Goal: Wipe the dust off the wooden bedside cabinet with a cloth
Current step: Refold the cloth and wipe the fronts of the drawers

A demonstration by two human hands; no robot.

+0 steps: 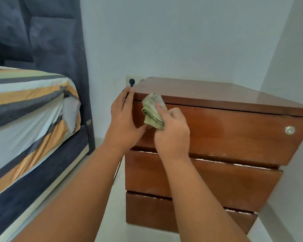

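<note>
Starting nearest me, my right hand (171, 130) has its fingers curled round the bunched green cloth (153, 110), pressing it on the top drawer front (226, 131) of the wooden cabinet (199, 180) near its left upper corner. My left hand (124, 119) sits just beside, fingers straight and together, touching that corner's edge. The drawer front runs long to the right, toward the knob (290, 130), so I judge the next stroke goes rightward with the right hand — the cabinet top (208, 89) lies beyond, above the cloth.
</note>
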